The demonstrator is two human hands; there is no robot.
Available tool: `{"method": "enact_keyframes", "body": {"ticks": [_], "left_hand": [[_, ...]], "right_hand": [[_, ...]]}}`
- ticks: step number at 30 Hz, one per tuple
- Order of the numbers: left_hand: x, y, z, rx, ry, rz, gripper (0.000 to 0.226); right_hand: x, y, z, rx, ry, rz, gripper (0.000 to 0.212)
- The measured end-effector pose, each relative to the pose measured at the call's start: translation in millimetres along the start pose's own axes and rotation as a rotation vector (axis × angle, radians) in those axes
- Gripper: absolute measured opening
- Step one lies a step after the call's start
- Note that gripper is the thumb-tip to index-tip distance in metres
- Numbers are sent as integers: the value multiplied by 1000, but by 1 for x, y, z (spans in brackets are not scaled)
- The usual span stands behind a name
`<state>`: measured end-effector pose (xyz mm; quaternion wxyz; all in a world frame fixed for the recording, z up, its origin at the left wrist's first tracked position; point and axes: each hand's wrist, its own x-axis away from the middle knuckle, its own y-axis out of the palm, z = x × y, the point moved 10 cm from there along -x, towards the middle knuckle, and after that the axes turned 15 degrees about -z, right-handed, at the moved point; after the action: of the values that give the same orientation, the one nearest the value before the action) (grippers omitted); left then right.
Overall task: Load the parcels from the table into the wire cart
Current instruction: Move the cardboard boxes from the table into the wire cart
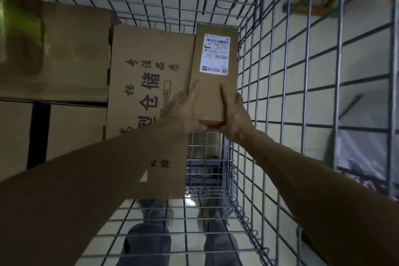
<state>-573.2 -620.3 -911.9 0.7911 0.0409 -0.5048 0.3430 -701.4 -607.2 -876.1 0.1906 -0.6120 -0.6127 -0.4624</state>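
Observation:
I look down into the wire cart (287,84). A narrow brown parcel (212,88) with a white shipping label on top is held inside the cart, close to its right wire wall. My left hand (185,112) grips the parcel's near left side and my right hand (234,114) grips its near right side, thumbs lying on top. A red edge shows under the parcel's near end. A large cardboard box (146,101) with black printed characters lies in the cart just left of the parcel.
More brown boxes (64,49) are stacked at the left, one with a green patch. The cart's near wire panel (183,222) crosses below my arms, with my legs and shoes seen through it. Tiled floor shows through the mesh.

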Motion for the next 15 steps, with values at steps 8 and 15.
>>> {"method": "enact_keyframes", "body": {"ticks": [8,15], "left_hand": [[3,19,1,-345,122,52,116],[-8,18,-10,-437,241,160,107]], "right_hand": [[-30,-35,30,103,18,30,49],[-38,-46,37,230,-114,-36,43]]}}
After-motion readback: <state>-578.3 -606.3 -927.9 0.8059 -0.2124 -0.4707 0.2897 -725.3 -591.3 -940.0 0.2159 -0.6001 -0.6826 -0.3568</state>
